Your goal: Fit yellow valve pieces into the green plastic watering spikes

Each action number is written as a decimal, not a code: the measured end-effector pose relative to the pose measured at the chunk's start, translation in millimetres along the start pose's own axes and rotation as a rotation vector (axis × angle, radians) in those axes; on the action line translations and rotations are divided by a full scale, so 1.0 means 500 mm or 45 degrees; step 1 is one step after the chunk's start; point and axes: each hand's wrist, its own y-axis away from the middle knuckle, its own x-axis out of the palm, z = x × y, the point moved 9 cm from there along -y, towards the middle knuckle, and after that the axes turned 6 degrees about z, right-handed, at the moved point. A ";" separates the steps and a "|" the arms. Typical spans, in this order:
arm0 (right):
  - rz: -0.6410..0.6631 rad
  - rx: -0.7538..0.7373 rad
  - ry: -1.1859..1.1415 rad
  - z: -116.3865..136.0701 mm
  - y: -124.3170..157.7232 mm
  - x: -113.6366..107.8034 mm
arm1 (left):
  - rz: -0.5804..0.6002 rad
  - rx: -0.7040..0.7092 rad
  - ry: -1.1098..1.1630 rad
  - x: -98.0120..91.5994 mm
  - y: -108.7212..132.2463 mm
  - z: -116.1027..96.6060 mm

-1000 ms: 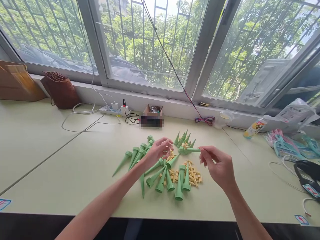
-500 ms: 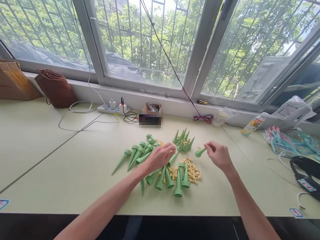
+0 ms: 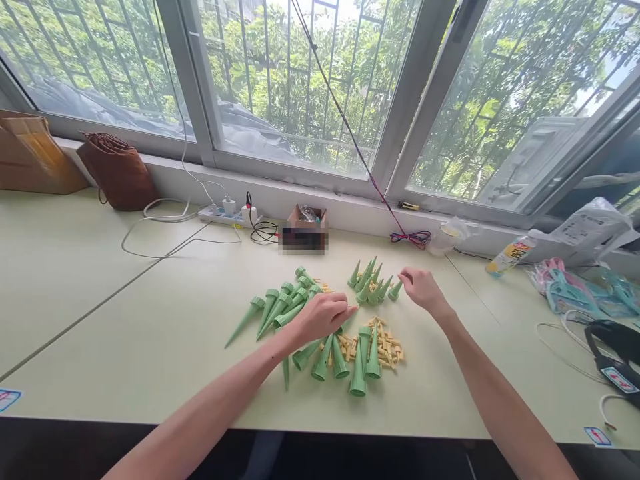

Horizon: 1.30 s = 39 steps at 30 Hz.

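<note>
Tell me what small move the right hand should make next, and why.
Probably ease the right hand away from the green cone: its fingers are at the tip, and the cone appears upright, wide end down, beside other upright cones.

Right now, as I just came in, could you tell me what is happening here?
The person's right hand has its fingers at the tip of a green cone, which stands point-up beside a group of upright cones. The left hand is over loose cones and yellow pieces; whether it holds anything is hidden.
</note>
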 end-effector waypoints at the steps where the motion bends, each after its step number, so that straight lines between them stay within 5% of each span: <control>1: 0.001 -0.011 -0.022 0.002 -0.003 0.002 | 0.014 -0.011 -0.008 0.002 0.000 0.002; 14: -0.101 0.035 -0.413 -0.026 0.014 0.056 | 0.031 -0.020 -0.097 0.000 0.005 0.011; 20: -0.075 -0.032 -0.409 -0.024 0.030 0.082 | -0.037 -0.163 0.048 -0.019 0.009 0.033; 25: -0.126 -0.004 -0.399 -0.022 0.037 0.063 | -0.218 -0.246 0.107 -0.049 0.016 0.059; 30: -0.494 0.123 -0.482 -0.026 0.075 -0.007 | -0.388 -0.211 -0.015 -0.079 0.022 0.052; 35: -0.609 -0.049 -0.451 0.050 0.111 -0.022 | -0.407 -0.190 -0.076 -0.082 0.019 0.041; 39: -0.300 -0.400 -0.429 0.154 0.112 0.035 | -0.309 -0.251 -0.180 -0.071 0.011 0.056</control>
